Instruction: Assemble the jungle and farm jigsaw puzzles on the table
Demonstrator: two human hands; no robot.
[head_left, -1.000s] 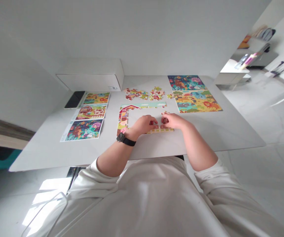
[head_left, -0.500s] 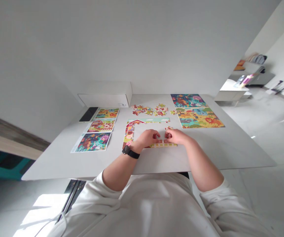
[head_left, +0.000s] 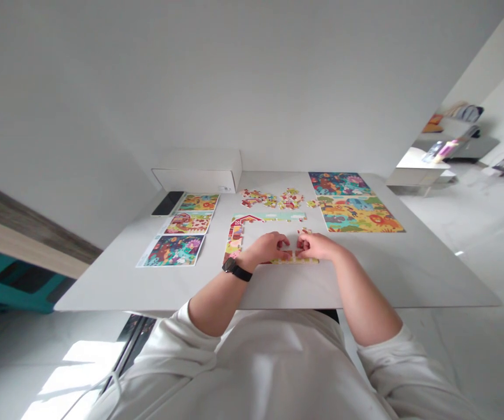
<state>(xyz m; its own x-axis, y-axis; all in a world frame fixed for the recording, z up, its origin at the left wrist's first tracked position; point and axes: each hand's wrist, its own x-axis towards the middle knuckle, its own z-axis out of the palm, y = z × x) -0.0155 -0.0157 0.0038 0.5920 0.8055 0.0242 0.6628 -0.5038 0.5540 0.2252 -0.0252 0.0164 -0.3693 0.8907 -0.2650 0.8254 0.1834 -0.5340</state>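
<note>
The left hand [head_left: 266, 248] and the right hand [head_left: 318, 245] sit just beside each other on the tabletop [head_left: 387, 274], their fingertips on a strip of joined pieces [head_left: 298, 260] that lies in front of them. Beyond the left hand, a part-built puzzle border [head_left: 252, 220] runs back and then across to the right. Farther behind both hands lies a scatter of loose pieces [head_left: 273, 198]. To the right of the right hand, a near whole puzzle [head_left: 359, 214] lies in front of a far whole puzzle [head_left: 338, 182]. Left of the left hand, three picture cards [head_left: 188, 222] lie in a row front to back. A phone [head_left: 167, 203] lies left of the farthest card, and a box [head_left: 199, 172] stands behind it
</note>
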